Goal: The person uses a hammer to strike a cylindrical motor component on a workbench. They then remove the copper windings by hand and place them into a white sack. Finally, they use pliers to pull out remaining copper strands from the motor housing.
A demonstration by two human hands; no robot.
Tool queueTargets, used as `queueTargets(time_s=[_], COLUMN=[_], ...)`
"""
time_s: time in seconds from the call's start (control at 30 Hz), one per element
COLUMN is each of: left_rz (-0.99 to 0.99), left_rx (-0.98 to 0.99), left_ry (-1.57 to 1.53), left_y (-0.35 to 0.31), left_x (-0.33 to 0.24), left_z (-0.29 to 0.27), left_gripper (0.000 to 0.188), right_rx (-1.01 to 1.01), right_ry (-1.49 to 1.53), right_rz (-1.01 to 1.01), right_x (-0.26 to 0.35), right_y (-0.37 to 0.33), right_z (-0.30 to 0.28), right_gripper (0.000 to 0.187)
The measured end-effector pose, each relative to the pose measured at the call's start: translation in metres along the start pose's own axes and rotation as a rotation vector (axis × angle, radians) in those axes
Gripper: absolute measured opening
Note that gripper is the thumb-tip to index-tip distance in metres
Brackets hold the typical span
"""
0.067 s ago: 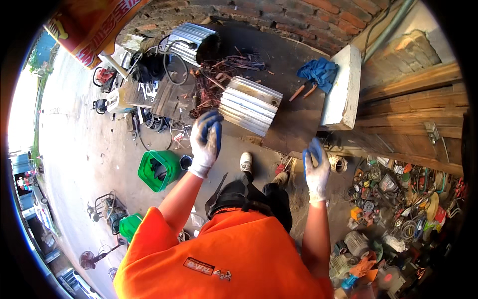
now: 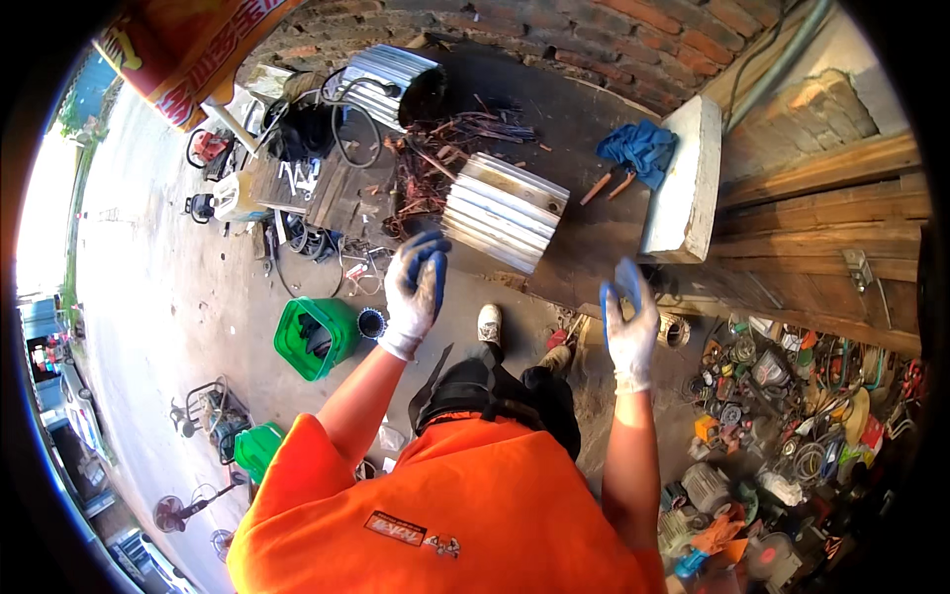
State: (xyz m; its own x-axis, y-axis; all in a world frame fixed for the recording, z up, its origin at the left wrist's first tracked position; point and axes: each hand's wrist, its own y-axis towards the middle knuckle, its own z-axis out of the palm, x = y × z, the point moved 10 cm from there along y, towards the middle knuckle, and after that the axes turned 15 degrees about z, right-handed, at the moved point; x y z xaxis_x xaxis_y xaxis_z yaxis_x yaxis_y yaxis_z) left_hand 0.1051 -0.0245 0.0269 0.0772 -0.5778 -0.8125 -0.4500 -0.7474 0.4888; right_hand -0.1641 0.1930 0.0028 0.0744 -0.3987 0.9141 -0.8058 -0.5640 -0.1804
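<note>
Both hands wear white gloves with blue-coated fingers. My left hand [image 2: 414,294] is raised in front of the bench, fingers bent and apart, with nothing seen in it. Nearest to it lies a ribbed silver motor housing [image 2: 507,212] at the bench's front edge; the hand seems apart from it. My right hand [image 2: 630,332] is held up to the right, thumb and fingers spread, holding nothing. A tangle of reddish copper wire [image 2: 424,183] is heaped left of the housing. Behind it, a second ribbed motor housing [image 2: 381,87] lies on its side, its round dark opening showing.
A blue cloth [image 2: 636,150] and two orange-brown handles lie beside a white slab-like block [image 2: 683,188]. Green tubs [image 2: 332,335] stand on the floor at left. Scrap motors and parts [image 2: 782,416] pile up at right. A brick wall [image 2: 594,40] runs behind the bench.
My right hand has risen slightly, with its fingers stretched farther up. My left hand has shifted a little to the right. The bench things appear slightly lower and farther right in view.
</note>
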Motion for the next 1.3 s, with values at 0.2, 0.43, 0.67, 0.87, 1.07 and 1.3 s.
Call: queueTargets(time_s=[0.2, 0.43, 0.67, 0.87, 1.07, 1.3], left_rz=[-0.160, -0.618, -0.529, -0.467, -0.518, -0.401], left_rx=[-0.015, 0.085, 0.017, -0.103, -0.239, -0.165], left_ry=[0.306, 0.366, 0.476, 0.328, 0.086, 0.072], left_y=[-0.037, -0.035, -0.020, 0.008, 0.010, -0.003], left_x=[0.049, 0.129, 0.141, 0.131, 0.159, 0.149], left_z=[-0.037, -0.051, -0.042, -0.042, -0.046, -0.049], left_gripper=[0.052, 0.094, 0.064, 0.036, 0.041, 0.061], right_rx=[0.135, 0.257, 0.214, 0.232, 0.242, 0.306], right_ry=[-0.628, -1.048, -1.108, -0.973, -1.083, -1.076], right_rz=[-0.343, -0.165, -0.242, -0.312, -0.375, -0.392], right_x=[0.141, 0.119, 0.110, 0.104, 0.114, 0.109], right_y=[0.049, 0.084, 0.075, 0.079, 0.084, 0.077], right_z=[0.132, 0.212, 0.216, 0.204, 0.211, 0.203], right_gripper=[0.081, 0.089, 0.092, 0.087, 0.095, 0.104])
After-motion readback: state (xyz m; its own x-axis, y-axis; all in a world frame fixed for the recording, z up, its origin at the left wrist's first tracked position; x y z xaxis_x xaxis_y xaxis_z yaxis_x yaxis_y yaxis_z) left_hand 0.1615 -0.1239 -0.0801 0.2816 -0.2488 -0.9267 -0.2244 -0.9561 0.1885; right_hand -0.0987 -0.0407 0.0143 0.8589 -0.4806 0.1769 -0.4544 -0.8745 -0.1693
